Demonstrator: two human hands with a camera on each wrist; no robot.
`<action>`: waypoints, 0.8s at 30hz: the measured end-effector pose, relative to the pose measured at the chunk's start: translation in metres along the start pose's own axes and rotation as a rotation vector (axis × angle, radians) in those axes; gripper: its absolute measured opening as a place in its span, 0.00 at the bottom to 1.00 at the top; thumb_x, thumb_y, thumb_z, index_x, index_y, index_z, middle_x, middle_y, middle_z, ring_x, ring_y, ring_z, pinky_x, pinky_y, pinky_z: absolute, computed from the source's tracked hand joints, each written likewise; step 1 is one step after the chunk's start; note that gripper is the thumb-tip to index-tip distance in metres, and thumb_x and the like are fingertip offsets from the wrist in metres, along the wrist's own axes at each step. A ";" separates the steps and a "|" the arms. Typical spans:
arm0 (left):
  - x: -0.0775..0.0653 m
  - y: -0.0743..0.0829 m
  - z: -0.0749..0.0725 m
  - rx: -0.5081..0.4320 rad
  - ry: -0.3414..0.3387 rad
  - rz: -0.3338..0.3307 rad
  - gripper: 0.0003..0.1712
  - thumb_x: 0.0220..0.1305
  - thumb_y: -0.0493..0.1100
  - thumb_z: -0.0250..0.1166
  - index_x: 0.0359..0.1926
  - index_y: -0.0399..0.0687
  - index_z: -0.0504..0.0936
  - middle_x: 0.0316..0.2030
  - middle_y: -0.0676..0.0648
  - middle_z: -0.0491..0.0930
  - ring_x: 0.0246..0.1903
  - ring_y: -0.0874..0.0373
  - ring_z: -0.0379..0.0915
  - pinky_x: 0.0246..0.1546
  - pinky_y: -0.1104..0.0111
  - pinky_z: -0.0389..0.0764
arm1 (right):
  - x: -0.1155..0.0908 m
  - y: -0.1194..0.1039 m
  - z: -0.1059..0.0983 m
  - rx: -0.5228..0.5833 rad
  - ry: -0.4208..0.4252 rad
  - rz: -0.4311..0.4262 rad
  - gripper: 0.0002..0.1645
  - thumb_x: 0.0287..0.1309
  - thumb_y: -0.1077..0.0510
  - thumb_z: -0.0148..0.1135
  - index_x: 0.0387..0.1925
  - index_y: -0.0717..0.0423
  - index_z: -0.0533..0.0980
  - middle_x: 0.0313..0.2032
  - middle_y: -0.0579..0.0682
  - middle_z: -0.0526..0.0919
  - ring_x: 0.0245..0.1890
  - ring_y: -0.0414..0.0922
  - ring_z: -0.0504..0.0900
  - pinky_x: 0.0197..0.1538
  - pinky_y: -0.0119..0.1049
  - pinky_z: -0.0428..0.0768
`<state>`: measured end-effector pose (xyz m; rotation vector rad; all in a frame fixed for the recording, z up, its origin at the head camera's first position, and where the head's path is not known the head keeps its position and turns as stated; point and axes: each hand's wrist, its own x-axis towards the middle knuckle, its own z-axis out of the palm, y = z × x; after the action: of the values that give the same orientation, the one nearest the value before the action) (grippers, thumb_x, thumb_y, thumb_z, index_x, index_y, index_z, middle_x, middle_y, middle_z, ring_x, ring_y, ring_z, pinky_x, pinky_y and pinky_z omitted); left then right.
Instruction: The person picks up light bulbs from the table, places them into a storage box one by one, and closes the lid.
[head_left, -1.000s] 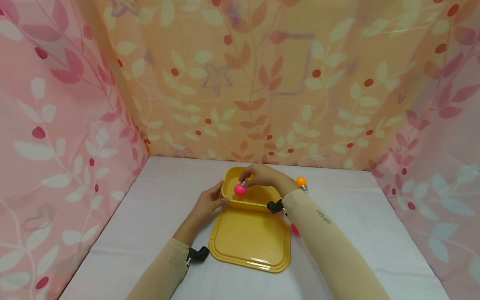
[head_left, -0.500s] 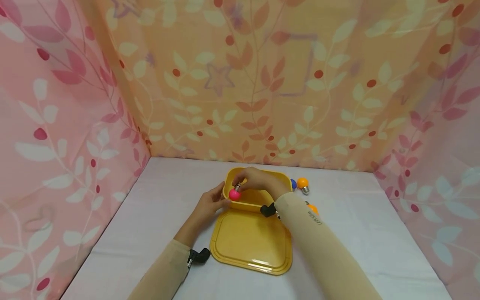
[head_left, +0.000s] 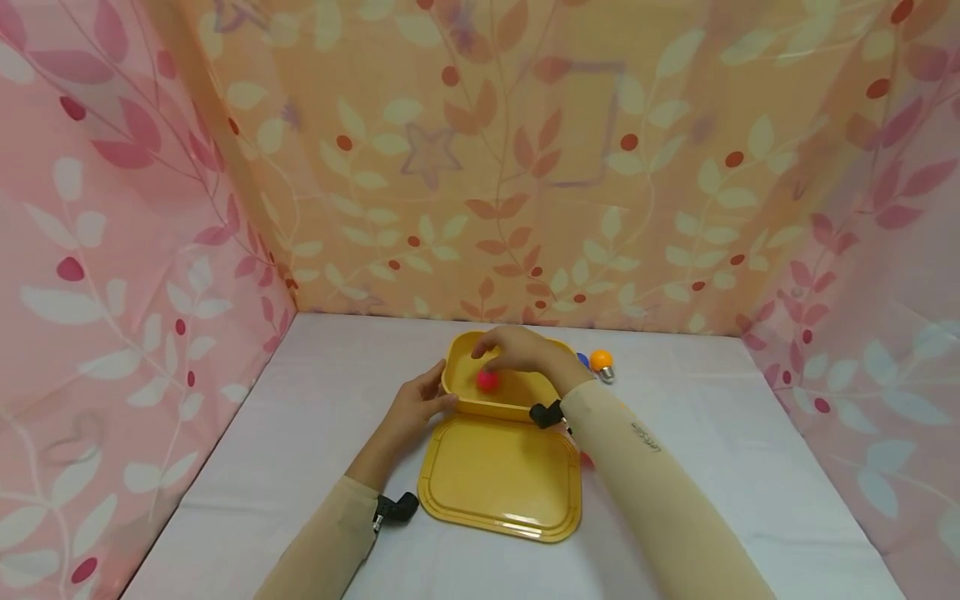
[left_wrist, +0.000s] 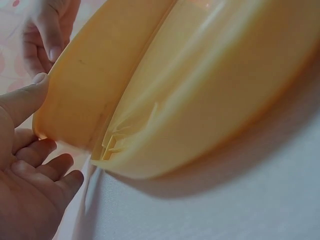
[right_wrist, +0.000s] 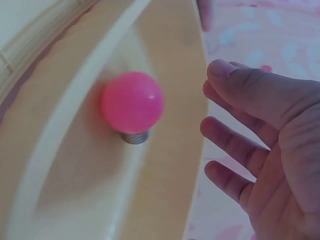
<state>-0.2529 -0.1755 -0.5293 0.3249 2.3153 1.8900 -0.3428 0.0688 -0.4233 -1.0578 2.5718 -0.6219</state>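
A pink light bulb (right_wrist: 132, 102) with a metal screw base lies inside the yellow plastic box (head_left: 480, 408). Over the box is my right hand (head_left: 517, 348), its fingers apart and holding nothing. In the right wrist view a gap shows between that hand's fingertips (right_wrist: 220, 70) and the bulb. My left hand (head_left: 412, 408) rests against the box's left end, the thumb (left_wrist: 30, 100) touching it and the other fingers loosely bent. The yellow lid (head_left: 498, 479) lies flat on the table, directly in front of the box.
Right of the box lies an orange bulb (head_left: 602, 362), with part of a blue one (head_left: 582, 359) beside it. A reddish-pink thing (head_left: 587, 459) is mostly hidden by the right forearm. Patterned cloth walls (head_left: 450, 167) enclose the white table (head_left: 712, 442) at the back and sides.
My right hand, which held the pink bulb by its base, has let go of it; the bulb now lies in the box. My left hand has stayed at the box's end.
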 end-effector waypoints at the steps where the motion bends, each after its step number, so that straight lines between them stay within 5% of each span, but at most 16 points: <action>1: 0.000 0.001 0.000 0.002 -0.003 -0.008 0.45 0.70 0.44 0.68 0.81 0.55 0.56 0.78 0.51 0.58 0.75 0.51 0.59 0.74 0.54 0.64 | -0.003 -0.002 -0.002 0.004 0.010 0.000 0.20 0.64 0.55 0.71 0.56 0.53 0.84 0.55 0.44 0.85 0.61 0.49 0.78 0.70 0.47 0.75; 12: 0.000 0.001 0.001 -0.006 0.018 0.002 0.44 0.69 0.43 0.69 0.80 0.55 0.58 0.78 0.48 0.60 0.74 0.50 0.62 0.73 0.54 0.66 | -0.043 -0.012 -0.015 0.009 0.155 -0.033 0.19 0.64 0.53 0.71 0.55 0.51 0.84 0.55 0.44 0.85 0.62 0.47 0.79 0.70 0.48 0.75; 24: -0.002 0.001 0.002 0.035 0.040 0.007 0.45 0.68 0.44 0.71 0.80 0.55 0.59 0.77 0.51 0.61 0.74 0.50 0.62 0.72 0.56 0.67 | -0.100 -0.018 0.005 0.022 0.347 -0.067 0.18 0.62 0.55 0.74 0.54 0.48 0.84 0.53 0.41 0.86 0.58 0.46 0.80 0.68 0.51 0.76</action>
<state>-0.2506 -0.1737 -0.5287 0.3017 2.3789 1.8778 -0.2613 0.1276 -0.4088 -1.1179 2.8197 -0.9211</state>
